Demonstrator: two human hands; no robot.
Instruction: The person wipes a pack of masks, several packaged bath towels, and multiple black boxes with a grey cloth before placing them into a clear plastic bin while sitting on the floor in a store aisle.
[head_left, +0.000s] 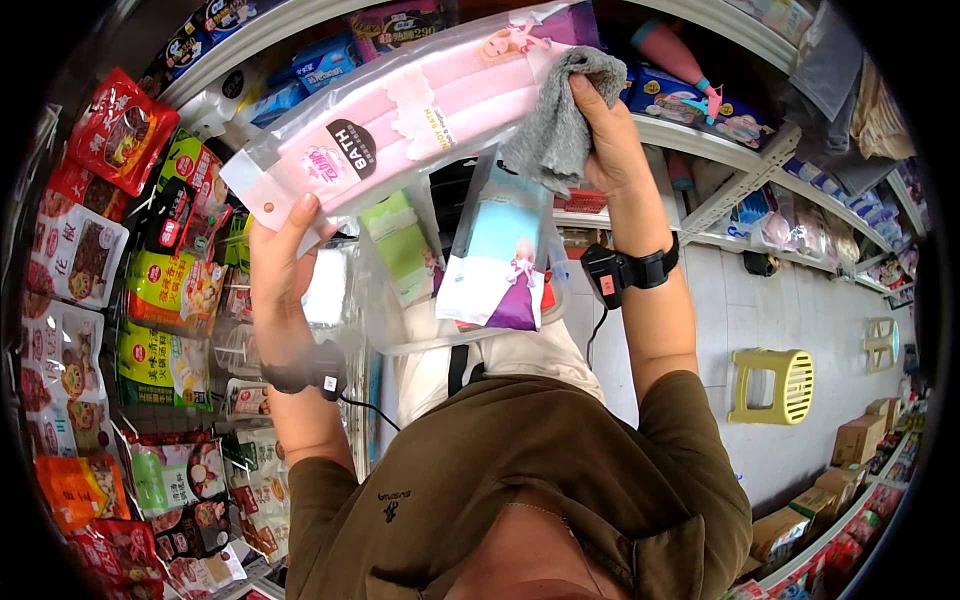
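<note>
My left hand (285, 244) pinches the lower left end of a long clear plastic package (457, 105) with a pink bath towel or scrubber inside. A grey cloth (555, 112) is bunched in my right hand (611, 142) and lies against the package's right part. Below the package, a blue packaged bath item (502, 240) with a purple printed end rests in a translucent plastic bin (397, 341) before my lap. Beside it in the bin stands a green packaged item (397, 247), partly covered by the pink package.
Hanging food packets (165, 292) crowd the left. Behind the package runs a white metal shelf (720, 146) with sanitary-product packs (322, 64) and a pink bottle (675, 52). A yellow plastic stool (772, 386) stands on the grey floor. Cardboard boxes (859, 439) line the lower right shelf.
</note>
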